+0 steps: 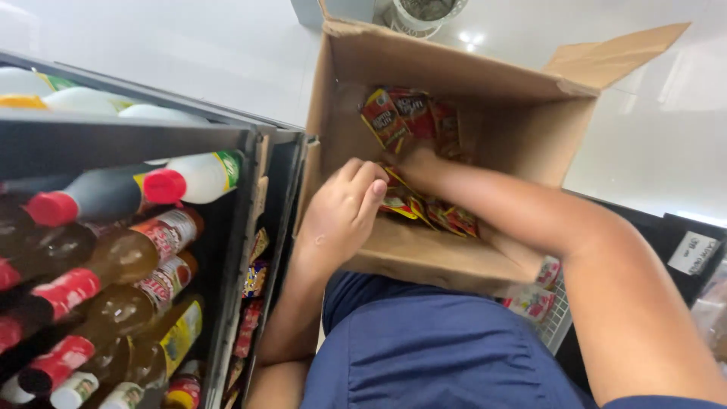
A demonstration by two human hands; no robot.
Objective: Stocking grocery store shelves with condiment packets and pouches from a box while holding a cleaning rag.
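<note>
Both hands in box (pixel 454 261): left hand (pixel 341 212) curled beside sachets (pixel 424 208), right hand (pixel 420 163) among them, grip hidden; next needs firm pinch.

1. A glossy white tiled floor (pixel 227 53) fills the upper part of the view from above, its surface catching bright spots of ceiling light (pixel 469 36).
2. On the left, a dark metal shelf unit (pixel 250 227) stands packed with rows of bottles (pixel 136 257), some amber, some dark, most with red caps.
3. Small hanging packets (pixel 254 280) line the narrow gap beside that unit.
4. At the right edge, a black rack (pixel 666 235) carries a white label (pixel 693 252).
5. A round white container (pixel 420 15) sits on the floor at the top.
</note>
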